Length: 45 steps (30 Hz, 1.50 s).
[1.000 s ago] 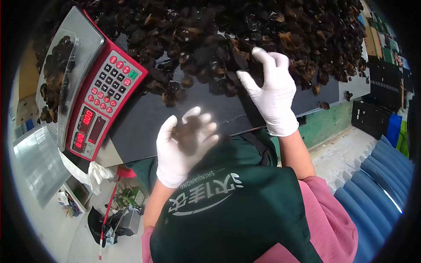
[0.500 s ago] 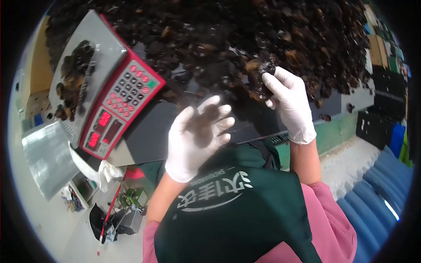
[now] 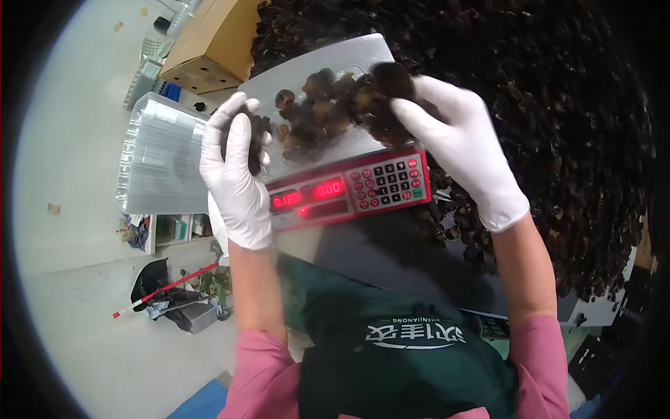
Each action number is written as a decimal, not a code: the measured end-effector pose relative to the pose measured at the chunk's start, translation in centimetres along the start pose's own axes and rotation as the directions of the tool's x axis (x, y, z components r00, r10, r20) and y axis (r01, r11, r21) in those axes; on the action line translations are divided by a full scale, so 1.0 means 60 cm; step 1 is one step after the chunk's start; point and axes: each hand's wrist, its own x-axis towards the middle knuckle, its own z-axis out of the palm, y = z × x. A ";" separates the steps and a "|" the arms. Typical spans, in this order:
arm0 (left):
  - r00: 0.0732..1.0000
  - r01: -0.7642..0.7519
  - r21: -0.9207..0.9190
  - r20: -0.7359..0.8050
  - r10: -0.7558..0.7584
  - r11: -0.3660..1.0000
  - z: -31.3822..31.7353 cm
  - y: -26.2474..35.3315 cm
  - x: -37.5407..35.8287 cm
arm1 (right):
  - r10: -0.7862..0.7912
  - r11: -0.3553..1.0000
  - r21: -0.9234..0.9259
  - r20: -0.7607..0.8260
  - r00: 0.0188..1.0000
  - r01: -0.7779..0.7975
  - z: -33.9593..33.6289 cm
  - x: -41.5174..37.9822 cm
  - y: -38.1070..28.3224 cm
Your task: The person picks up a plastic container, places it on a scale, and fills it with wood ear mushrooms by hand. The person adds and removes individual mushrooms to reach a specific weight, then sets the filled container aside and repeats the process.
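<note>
White gloves cover both hands. My left hand [image 3: 237,160] is curled round some dark fungus pieces [image 3: 256,143] at the left end of the scale's pan. At the pan's right side, my right hand [image 3: 450,129] grips a dark clump [image 3: 392,82] between thumb and fingers. Between the hands, brown fungus pieces [image 3: 317,115] lie in a clear plastic tray on the metal pan [image 3: 359,52]. The red scale [image 3: 349,188] has lit red digits and a keypad facing me.
A large heap of dark fungus [image 3: 544,105] covers the table at the right. Clear plastic trays [image 3: 164,153] are stacked left of the scale, below a cardboard box [image 3: 209,52]. A red-handled pole [image 3: 167,288] lies at the lower left.
The view has turned towards the scale, which now sits centrally. Both hands have moved from the heap to the pan. My left hand, earlier spread, is now curled round fungus pieces.
</note>
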 end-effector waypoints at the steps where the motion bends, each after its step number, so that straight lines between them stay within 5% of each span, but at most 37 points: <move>1: 0.994 -0.079 0.081 -0.071 0.085 0.994 -0.004 -0.009 0.016 | -0.057 0.994 -0.086 0.075 0.996 0.064 0.017 0.032 -0.004; 3: 0.976 -0.186 0.277 -0.057 0.209 0.943 -0.018 -0.046 0.035 | -0.118 0.957 -0.246 0.161 0.980 0.156 0.060 0.085 -0.014; 5: 0.905 -0.403 0.711 0.213 0.369 0.576 -0.052 -0.087 0.052 | -0.167 0.867 -0.403 0.322 0.932 0.294 0.097 0.129 0.003; 8: 0.943 -0.332 0.678 0.262 0.206 0.656 -0.061 -0.114 0.049 | -0.342 0.668 -0.567 0.342 0.876 0.482 0.148 0.156 0.075; 11: 0.976 -0.196 0.492 0.180 0.122 0.848 -0.060 -0.099 0.047 | -0.387 0.698 -0.522 0.302 0.871 0.490 0.133 0.151 0.031; 13: 0.982 -0.110 0.348 0.183 0.048 0.931 -0.070 -0.085 0.051 | -0.344 0.833 -0.380 0.214 0.914 0.402 0.118 0.158 0.027; 15: 0.978 -0.092 0.286 0.204 0.033 0.954 -0.085 -0.071 0.058 | -0.116 0.937 -0.308 0.167 0.979 0.164 0.072 0.139 0.004; 17: 0.982 -0.055 0.228 0.189 0.011 0.972 -0.099 -0.065 0.062 | -0.145 0.973 -0.165 0.119 0.982 0.164 0.023 0.113 0.020; 21: 0.986 -0.093 0.282 0.162 0.049 0.955 -0.125 -0.052 0.066 | 0.063 0.969 -0.237 -0.042 0.997 -0.071 -0.055 0.010 0.008; 25: 0.972 -0.185 0.372 0.204 0.114 0.910 -0.133 -0.043 0.079 | 0.256 0.918 -0.250 -0.214 0.943 -0.306 -0.118 -0.126 0.036; 27: 0.926 -0.356 0.471 0.298 0.234 0.807 -0.109 -0.054 0.094 | 0.336 0.885 -0.234 -0.278 0.900 -0.403 -0.151 -0.189 0.058; 32: 0.805 -0.574 0.650 0.557 0.203 0.498 -0.048 -0.071 0.092 | 0.469 0.832 -0.067 -0.445 0.763 -0.551 -0.169 -0.336 0.076; 33: 0.763 -0.616 0.625 0.625 0.167 0.479 -0.038 -0.079 0.092 | 0.569 0.772 0.025 -0.474 0.672 -0.635 -0.159 -0.355 0.062; 34: 0.655 -0.754 0.540 0.668 0.353 0.374 -0.035 -0.102 0.091 | 0.531 0.789 -0.034 -0.466 0.708 -0.614 -0.156 -0.382 0.067; 35: 0.606 -0.795 0.554 0.707 0.364 0.247 -0.046 -0.124 0.094 | 0.486 0.808 -0.092 -0.453 0.748 -0.582 -0.151 -0.409 0.079; 39: 0.727 -0.686 0.645 0.588 0.355 0.337 -0.058 -0.123 0.092 | 0.384 0.809 -0.313 -0.358 0.851 -0.497 -0.107 -0.458 0.089; 41: 0.713 -0.699 0.675 0.633 0.301 0.235 -0.060 -0.125 0.096 | 0.308 0.861 -0.300 -0.335 0.890 -0.411 -0.077 -0.451 0.098; 45: 0.732 -0.682 0.646 0.604 0.316 0.343 -0.059 -0.123 0.101 | -0.007 0.801 -0.590 -0.180 0.984 -0.103 -0.027 -0.385 0.127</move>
